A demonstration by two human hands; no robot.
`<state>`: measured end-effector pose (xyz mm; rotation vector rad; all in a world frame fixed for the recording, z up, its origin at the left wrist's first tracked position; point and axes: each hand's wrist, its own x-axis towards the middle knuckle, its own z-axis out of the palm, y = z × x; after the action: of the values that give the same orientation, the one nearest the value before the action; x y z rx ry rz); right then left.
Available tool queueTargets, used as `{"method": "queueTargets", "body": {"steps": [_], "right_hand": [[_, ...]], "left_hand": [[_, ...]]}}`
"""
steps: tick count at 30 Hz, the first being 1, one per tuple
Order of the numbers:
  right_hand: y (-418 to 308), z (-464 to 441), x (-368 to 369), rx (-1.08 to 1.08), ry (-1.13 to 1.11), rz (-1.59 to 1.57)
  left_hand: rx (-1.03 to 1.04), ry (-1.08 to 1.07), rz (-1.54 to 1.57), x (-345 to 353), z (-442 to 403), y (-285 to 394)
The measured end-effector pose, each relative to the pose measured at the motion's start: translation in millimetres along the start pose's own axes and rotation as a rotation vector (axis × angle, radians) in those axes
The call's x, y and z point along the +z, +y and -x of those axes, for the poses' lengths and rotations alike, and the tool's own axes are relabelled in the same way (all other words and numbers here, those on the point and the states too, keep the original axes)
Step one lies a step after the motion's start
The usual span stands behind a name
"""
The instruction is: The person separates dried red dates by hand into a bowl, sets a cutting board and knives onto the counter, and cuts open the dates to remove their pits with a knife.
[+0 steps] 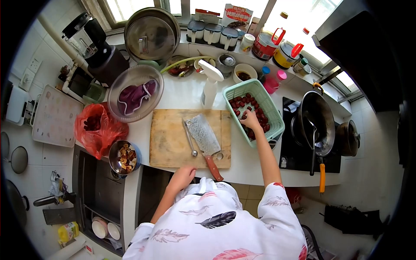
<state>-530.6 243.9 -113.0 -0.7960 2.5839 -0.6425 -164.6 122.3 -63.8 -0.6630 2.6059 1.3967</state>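
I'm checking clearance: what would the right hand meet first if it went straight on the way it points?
Most likely the dark red fruits just ahead of the right hand, inside the green basket; depth is unclear, so it may already touch some.

The left strip of the cutting board (pixel 167 134) lets a hand pass; the cleaver (pixel 204 139) and small spoon (pixel 190 137) obstruct its middle. Behind it, the desk (pixel 181 95) offers a gap between the plastic bowl (pixel 119 88) and upright spray bottle (pixel 209 93). Basket (pixel 269 105) walls fence the right hand (pixel 249 119) sideways.
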Motion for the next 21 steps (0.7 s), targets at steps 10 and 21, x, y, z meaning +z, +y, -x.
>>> {"method": "queueTargets", "body": {"steps": [10,21], "right_hand": [[-138.4,112.0,-30.8,-0.302,0.412,-0.557],[-191.7,157.0,138.3,-0.001,-0.222,-0.741]], "left_hand": [[-0.111,0.125,0.342,-2.7,10.1,8.2],[-0.142,0.402,0.493,-15.4,-12.1,-70.4]]}}
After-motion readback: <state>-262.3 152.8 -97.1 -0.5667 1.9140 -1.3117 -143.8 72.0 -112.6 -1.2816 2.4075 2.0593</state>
